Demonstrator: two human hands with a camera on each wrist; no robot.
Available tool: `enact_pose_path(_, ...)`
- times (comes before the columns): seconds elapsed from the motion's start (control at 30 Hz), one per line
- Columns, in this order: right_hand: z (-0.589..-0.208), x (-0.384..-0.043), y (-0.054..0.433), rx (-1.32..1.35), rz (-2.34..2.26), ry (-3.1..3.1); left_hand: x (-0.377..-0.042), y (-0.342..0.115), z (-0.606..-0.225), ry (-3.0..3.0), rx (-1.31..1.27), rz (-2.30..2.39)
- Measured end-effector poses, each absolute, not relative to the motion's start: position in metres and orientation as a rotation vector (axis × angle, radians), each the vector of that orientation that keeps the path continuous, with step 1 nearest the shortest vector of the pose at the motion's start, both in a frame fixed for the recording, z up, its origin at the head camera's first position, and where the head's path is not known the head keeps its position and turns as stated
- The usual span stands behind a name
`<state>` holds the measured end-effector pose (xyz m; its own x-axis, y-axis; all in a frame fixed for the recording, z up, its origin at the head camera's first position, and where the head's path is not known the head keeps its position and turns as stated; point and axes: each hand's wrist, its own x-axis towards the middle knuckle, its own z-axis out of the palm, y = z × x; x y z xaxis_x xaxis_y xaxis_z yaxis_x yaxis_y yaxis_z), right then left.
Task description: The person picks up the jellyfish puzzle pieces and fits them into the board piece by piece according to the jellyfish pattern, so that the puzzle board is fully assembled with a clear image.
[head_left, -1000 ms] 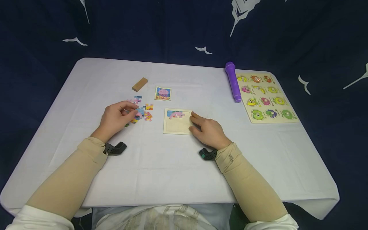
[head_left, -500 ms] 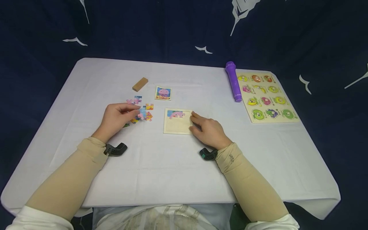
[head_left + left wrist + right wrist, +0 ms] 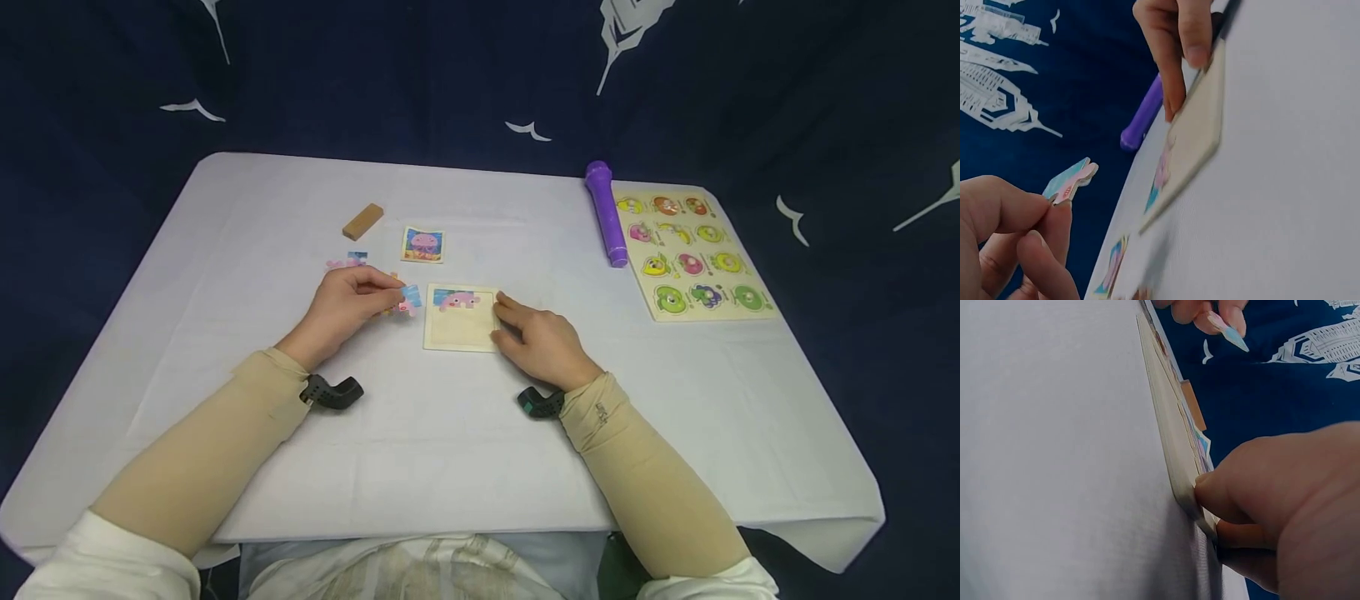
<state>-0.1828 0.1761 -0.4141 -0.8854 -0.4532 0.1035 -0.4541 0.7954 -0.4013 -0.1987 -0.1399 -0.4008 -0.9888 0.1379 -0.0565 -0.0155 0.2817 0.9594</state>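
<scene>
My left hand (image 3: 348, 304) pinches a light-blue and pink jigsaw piece (image 3: 1071, 181) between thumb and fingertips. The piece is in the air just left of the wooden puzzle board (image 3: 461, 337). At the top left of the board's recess lie joined pieces (image 3: 456, 299) with a pink figure on blue. My right hand (image 3: 547, 342) touches the board's right edge with spread thumb and fingers. Loose jigsaw pieces (image 3: 347, 262) lie behind the left hand, which partly hides them.
A small picture card (image 3: 423, 245) lies behind the board, with a brown wooden block (image 3: 363, 222) to its left. At the back right, a purple toy microphone (image 3: 606, 215) lies beside a fruit puzzle board (image 3: 697, 258). All rest on the white-covered table (image 3: 435, 450).
My left hand has carried the jigsaw piece rightward, away from the loose pieces and closer to the board. My right hand and the board stay in place.
</scene>
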Motion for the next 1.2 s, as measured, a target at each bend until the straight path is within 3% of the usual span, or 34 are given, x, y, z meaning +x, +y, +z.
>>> enact_pose_path(0.67,-0.414,-0.186,0.182,0.740,0.785,-2.954,-0.240,-0.042,-0.398,2.541,0.313,1.416)
enact_pose_path(1.2,-0.414,-0.186,0.182,0.739,0.795,-2.954,-0.247,-0.032,-0.399,2.724,0.369,1.082)
